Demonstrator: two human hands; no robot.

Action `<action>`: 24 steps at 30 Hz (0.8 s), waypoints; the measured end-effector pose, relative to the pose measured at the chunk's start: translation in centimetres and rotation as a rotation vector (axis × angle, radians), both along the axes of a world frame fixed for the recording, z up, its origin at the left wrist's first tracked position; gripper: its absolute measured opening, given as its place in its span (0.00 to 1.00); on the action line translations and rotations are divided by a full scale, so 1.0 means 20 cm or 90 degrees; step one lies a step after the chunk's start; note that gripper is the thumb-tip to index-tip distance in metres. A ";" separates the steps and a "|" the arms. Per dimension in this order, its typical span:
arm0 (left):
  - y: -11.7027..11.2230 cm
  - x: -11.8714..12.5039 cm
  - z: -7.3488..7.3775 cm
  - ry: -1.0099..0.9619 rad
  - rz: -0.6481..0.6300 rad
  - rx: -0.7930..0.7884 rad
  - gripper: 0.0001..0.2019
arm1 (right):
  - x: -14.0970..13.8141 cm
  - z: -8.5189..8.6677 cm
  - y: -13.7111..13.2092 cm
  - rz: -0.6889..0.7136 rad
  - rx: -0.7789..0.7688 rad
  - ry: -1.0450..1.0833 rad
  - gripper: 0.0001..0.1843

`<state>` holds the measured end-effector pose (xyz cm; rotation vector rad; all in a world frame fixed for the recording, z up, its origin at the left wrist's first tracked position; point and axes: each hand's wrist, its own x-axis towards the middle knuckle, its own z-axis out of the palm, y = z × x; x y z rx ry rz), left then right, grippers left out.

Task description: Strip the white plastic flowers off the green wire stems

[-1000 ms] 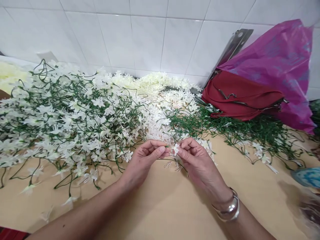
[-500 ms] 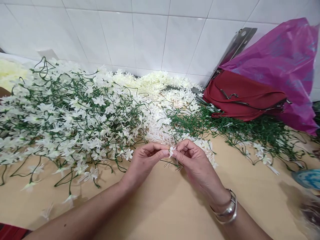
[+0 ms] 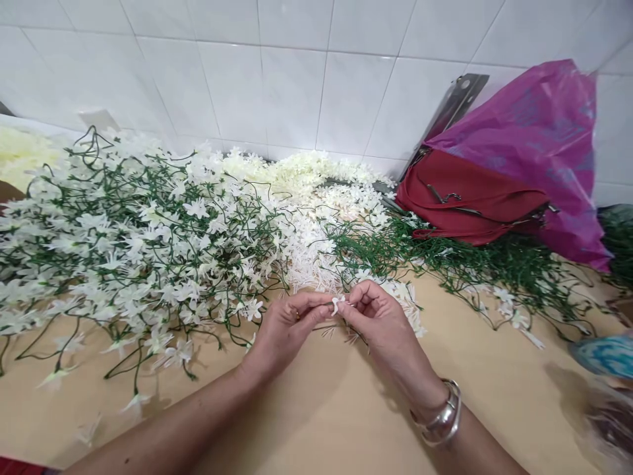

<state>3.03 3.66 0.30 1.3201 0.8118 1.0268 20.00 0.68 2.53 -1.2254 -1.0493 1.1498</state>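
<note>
A small white flower (image 3: 337, 303), its thin petals spread and slightly curled, is held above the worktop (image 3: 316, 409); the fingers of the left hand (image 3: 281, 330) and right hand (image 3: 388, 330) pinch it from either side, nearly closed, partly hiding it

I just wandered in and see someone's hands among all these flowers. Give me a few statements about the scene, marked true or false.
1. A small white flower is between the fingertips of the left hand and right hand. True.
2. The metal bracelet is on the left wrist. False: it is on the right wrist.
3. The red bag is at the right of the picture. True.
4. The wall is bare brick. False: it has white tiles.
5. The purple plastic bag is beside the left hand. False: it is by the red bag.
</note>
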 end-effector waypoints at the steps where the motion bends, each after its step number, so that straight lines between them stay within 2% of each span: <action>1: 0.00 0.00 0.00 -0.009 0.002 -0.022 0.14 | 0.00 0.00 0.00 0.010 -0.009 0.007 0.19; 4: 0.00 0.00 0.01 -0.005 0.005 -0.055 0.15 | 0.01 0.01 0.00 0.030 -0.028 0.020 0.20; 12: 0.00 -0.01 0.03 0.064 -0.007 -0.010 0.15 | 0.04 0.00 0.00 0.035 -0.038 0.001 0.17; 19: -0.01 0.00 0.04 0.070 -0.014 0.008 0.13 | 0.06 -0.01 0.00 0.065 -0.042 0.067 0.19; 24: -0.02 0.00 0.04 0.087 -0.012 0.017 0.10 | 0.06 -0.01 0.00 0.074 -0.044 0.040 0.16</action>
